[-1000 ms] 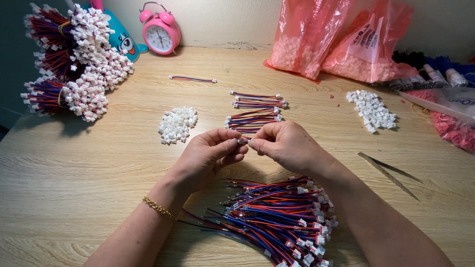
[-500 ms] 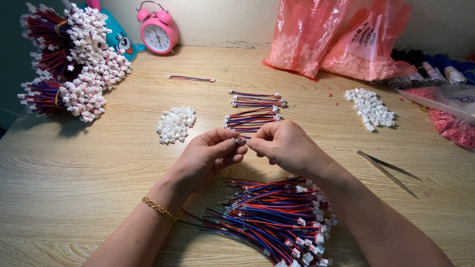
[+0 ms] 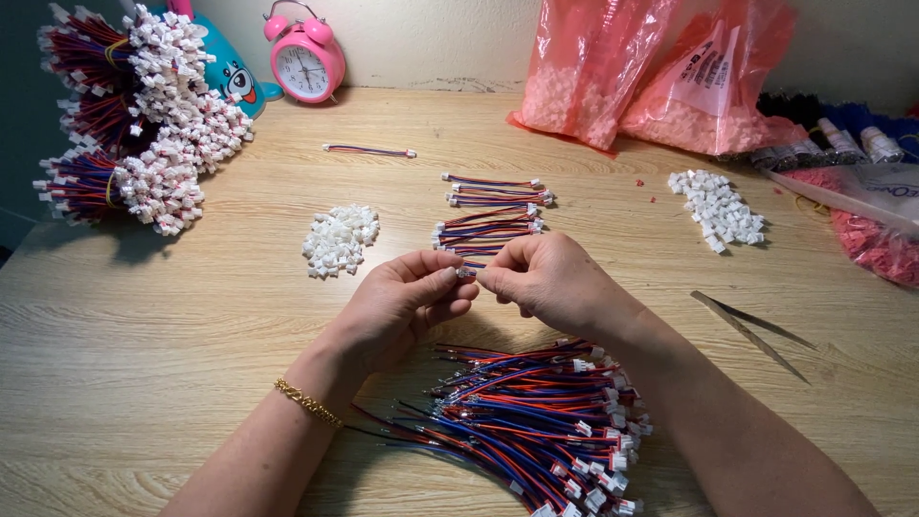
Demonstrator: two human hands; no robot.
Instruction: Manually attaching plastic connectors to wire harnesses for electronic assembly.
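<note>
Your left hand (image 3: 407, 302) and right hand (image 3: 546, 278) meet fingertip to fingertip at worktop centre. Both pinched shut on small white connector (image 3: 466, 273), held between them just above worktop (image 3: 144, 335). Loose pile of red-blue-black wires (image 3: 536, 431) lies directly beneath your wrists, toward near edge. Finished wire sets (image 3: 493, 215) just beyond hands. Heap of white connectors (image 3: 340, 239) beyond left hand. Tweezers (image 3: 751, 330) near right forearm, apart. Bundled harnesses (image 3: 134, 115) at far left corner.
</note>
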